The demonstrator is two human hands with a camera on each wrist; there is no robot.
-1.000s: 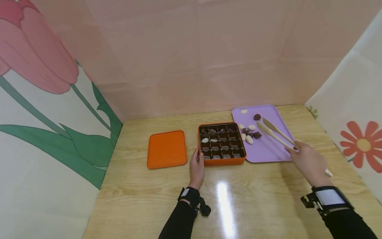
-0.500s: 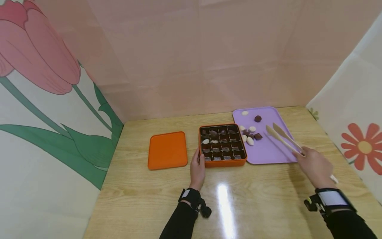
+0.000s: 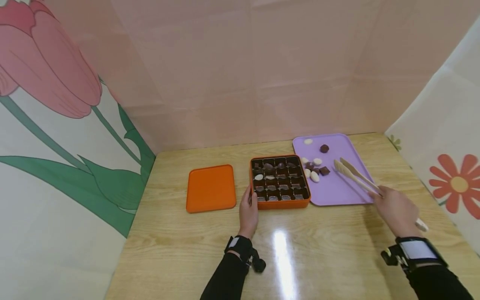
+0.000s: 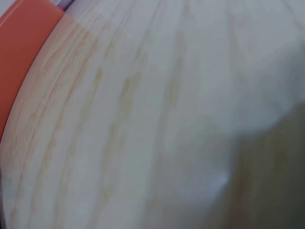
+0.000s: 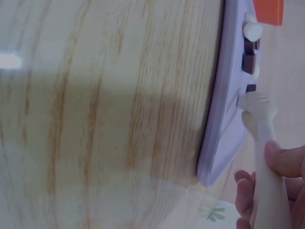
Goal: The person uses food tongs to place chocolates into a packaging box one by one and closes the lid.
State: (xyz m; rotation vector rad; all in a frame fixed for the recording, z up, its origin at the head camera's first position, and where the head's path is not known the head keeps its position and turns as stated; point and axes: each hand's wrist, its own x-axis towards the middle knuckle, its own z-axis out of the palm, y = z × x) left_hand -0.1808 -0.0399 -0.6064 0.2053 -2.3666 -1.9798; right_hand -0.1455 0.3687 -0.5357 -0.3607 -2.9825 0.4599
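My left hand (image 3: 248,214) holds the near left corner of an orange box (image 3: 283,204), its fingers along the left wall. The box has a dark divided insert; dark chocolates sit in its far row and white pieces at the left of the second row. With my right hand (image 3: 395,208) I grip pale tongs (image 3: 356,175), thumb on one arm in the right wrist view. Their tips are slightly apart over the purple tray (image 3: 348,196), with no piece visible between them. White chocolates (image 3: 314,177) and dark chocolates (image 3: 324,171) lie on the tray, mostly toward the box.
An orange lid (image 3: 211,188) lies flat on the wooden table (image 3: 168,246), left of the box. A pink wall (image 3: 247,83) rises behind. Flower-printed sheets stand at the left (image 3: 56,166) and right (image 3: 446,133). One dark round chocolate (image 3: 324,148) sits apart on the tray.
The tongs have drawn back toward the lower right, away from the chocolates, and their tips have moved closer together. My left hand and the box keep their place.
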